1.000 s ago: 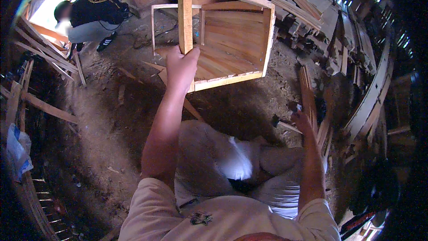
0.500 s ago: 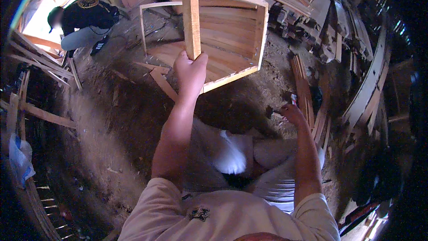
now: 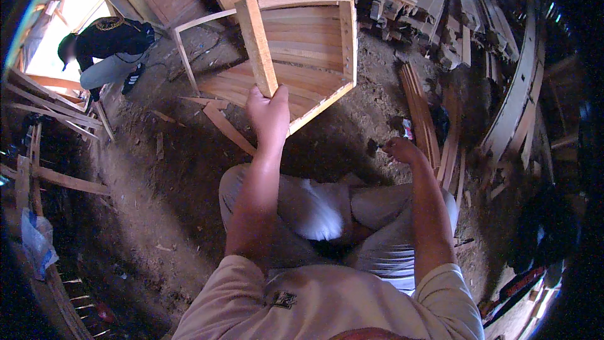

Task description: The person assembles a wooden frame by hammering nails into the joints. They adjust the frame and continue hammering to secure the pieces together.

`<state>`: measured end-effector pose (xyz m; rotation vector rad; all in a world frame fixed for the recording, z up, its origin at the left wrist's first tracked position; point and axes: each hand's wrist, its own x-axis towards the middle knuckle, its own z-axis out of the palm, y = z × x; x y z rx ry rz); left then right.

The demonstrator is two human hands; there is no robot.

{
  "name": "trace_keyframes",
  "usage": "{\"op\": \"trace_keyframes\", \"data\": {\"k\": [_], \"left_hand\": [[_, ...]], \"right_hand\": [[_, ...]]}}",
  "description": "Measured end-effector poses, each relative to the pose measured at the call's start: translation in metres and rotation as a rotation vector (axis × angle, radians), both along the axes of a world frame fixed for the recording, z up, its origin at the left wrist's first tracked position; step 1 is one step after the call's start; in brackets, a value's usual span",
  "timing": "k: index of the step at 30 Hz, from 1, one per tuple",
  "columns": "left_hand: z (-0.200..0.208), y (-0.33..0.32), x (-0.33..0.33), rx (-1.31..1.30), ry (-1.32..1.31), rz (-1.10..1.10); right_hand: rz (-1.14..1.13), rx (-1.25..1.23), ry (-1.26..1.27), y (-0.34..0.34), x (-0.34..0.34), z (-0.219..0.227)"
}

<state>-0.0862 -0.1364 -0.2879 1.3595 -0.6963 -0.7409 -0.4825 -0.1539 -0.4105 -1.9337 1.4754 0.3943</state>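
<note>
Gripping a wooden frame is the left hand; the right hand curls, hold unclear (shirt emblem illegible).

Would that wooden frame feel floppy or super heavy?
The wooden frame is probably stiff: its near bar looks thick. It looks hollow, so maybe light for its size. Gripped there by the left hand, it might twist.

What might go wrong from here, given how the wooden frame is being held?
1. The left hand grips the slatted wooden frame by one near bar, with the right hand off it, so the frame might twist or tip.
2. The right hand is close to the long boards; it might knock them or catch a splinter.
3. If lowered, the frame might rock on the wood strip near its lower edge.
</note>
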Motion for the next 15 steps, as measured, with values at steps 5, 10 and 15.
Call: {"op": "trace_keyframes", "data": {"k": [5,10,15], "left_hand": [[-0.006,0.0,-0.009,-0.016,-0.061,0.016],[-0.021,0.004,-0.021,-0.064,-0.153,0.04],[-0.048,-0.004,-0.046,-0.136,-0.021,0.065]], "right_hand": [[-0.193,0.104,0.06,-0.007,0.039,0.045],[-0.208,0.012,0.022,-0.006,0.055,0.045],[-0.152,0.035,0.053,-0.016,0.043,-0.012]]}}
